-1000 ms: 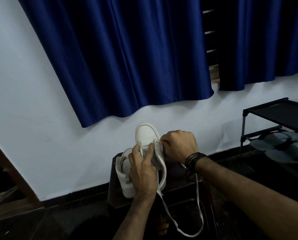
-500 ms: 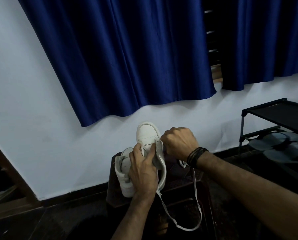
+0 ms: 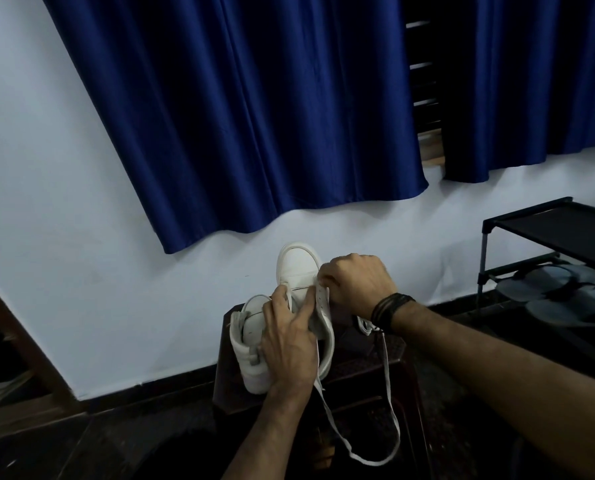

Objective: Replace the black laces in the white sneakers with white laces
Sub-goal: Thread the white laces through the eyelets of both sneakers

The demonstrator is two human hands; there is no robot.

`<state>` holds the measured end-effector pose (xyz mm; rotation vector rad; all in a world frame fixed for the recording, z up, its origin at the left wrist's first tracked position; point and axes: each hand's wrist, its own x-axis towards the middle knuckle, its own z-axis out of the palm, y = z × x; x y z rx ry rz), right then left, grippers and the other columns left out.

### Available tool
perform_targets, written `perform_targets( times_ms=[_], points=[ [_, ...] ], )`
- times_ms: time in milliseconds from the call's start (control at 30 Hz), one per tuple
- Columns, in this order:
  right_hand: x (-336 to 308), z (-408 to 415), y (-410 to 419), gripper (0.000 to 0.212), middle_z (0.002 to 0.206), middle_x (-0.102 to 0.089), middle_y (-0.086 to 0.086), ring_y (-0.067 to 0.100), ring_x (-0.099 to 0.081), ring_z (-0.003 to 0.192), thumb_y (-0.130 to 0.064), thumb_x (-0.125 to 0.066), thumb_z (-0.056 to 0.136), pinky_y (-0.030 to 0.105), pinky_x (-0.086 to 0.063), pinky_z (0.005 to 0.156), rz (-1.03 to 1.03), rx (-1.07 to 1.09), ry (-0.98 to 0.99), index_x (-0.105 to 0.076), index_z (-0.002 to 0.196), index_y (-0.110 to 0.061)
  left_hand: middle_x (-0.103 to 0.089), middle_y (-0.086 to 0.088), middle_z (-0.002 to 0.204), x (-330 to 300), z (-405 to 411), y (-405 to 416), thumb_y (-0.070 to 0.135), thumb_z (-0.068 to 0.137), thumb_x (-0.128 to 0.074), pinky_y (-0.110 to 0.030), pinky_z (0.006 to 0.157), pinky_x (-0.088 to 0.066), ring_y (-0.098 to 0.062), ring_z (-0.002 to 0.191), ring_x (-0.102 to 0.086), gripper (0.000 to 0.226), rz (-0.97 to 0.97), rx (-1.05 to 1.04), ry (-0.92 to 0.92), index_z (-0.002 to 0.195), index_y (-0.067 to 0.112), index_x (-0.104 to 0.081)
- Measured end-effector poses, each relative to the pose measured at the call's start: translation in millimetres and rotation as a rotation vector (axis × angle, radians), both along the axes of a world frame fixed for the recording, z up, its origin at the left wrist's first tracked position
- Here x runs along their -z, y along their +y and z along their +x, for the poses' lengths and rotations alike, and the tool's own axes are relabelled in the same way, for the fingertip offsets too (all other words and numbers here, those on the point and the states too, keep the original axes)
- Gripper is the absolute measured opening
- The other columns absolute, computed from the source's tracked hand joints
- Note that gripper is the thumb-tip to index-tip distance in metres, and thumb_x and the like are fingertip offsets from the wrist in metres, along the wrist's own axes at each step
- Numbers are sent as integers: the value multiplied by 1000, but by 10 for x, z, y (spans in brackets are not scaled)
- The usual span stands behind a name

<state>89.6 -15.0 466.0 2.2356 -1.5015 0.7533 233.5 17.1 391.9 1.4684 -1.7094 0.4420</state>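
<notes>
- Left hand [image 3: 289,344]: reaches in from the bottom centre, back of the hand upward; fingers spread and curled over the upper of the white leather sneaker [image 3: 298,271]; thumb and forefinger lie along the two sides of the tongue opening, gripping the shoe.
- Right hand [image 3: 356,280]: enters from the lower right, forearm crossing the frame diagonally; fingers curled tight into a near-fist at the right eyelet row, pinching there; the lace end itself is hidden under the fingers, so it cannot be told exactly what they pinch; a dark braided wristband [image 3: 389,311] sits on the wrist.
- The sneaker stands on the dark square stool [image 3: 368,375], toe pointing away toward the wall, heel toward the person; both hands touch it.
- Flat white shoelace [image 3: 388,386]: hangs from the shoe area in a long loop over the front of the stool, down toward the floor.
- Second small white object [image 3: 365,323] lies on the stool just right of the shoe, partly hidden by the right wrist; identity cannot be told.
- Surroundings: deep blue fabric curtains [image 3: 272,116] hang above on the pale wall [image 3: 64,202]; a black metal shoe rack [image 3: 548,237] stands at far right, well apart from the stool, carrying grey flat sandals [image 3: 559,289] on its lower shelf.
</notes>
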Motion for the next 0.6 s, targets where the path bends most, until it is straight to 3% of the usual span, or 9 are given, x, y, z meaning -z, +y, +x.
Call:
perform_targets(
  times_ms=[133,200,300,367,467,600],
  points=[
    [30,65,-8,15,87,-74,-7,16,-66,83,-39,-64,88,26,-49,69,291,-15,-543,-77,91,-31,-58,-9,117,-26,5,-5,3,77,-74,-37,64,-53,-28,101,-59,52,-35,-26,60,122,28,-69],
    [74,109,-23,27,93,-74,-9,12,-66,88,-52,-64,84,26,-52,76,386,-59,-612,-77,94,-30,-60,-7,110,-45,-19,14,9,85,-60,-38,70,-54,-27,101,-59,39,-40,-43,146,123,17,-64],
    [123,171,6,56,99,-66,-6,14,-63,91,-73,-57,67,30,-52,82,424,-31,-499,-73,94,-27,-61,-9,106,-60,-45,36,5,87,-51,-38,71,-53,-28,98,-61,38,-47,-24,287,124,8,-59],
    [165,228,28,38,103,-55,2,23,-60,91,-57,-62,73,34,-52,82,431,-13,-454,-67,86,-22,-62,-10,107,-65,-57,45,-2,84,-53,-36,73,-52,-28,99,-61,40,-67,-2,344,123,7,-57],
    [198,300,59,20,107,-53,11,32,-60,94,-22,-57,83,40,-52,84,386,-8,-491,-68,95,-10,-64,-8,106,-70,-73,55,-8,85,-57,-29,74,-49,-26,99,-62,36,-111,2,352,117,8,-58],
    [254,320,71,18,92,-61,8,30,-59,87,-13,-54,77,36,-51,73,306,-5,-598,-69,87,-12,-64,-8,105,-65,-63,67,-10,84,-56,-28,74,-50,-25,100,-62,35,-129,6,352,114,9,-56]
  ],
)
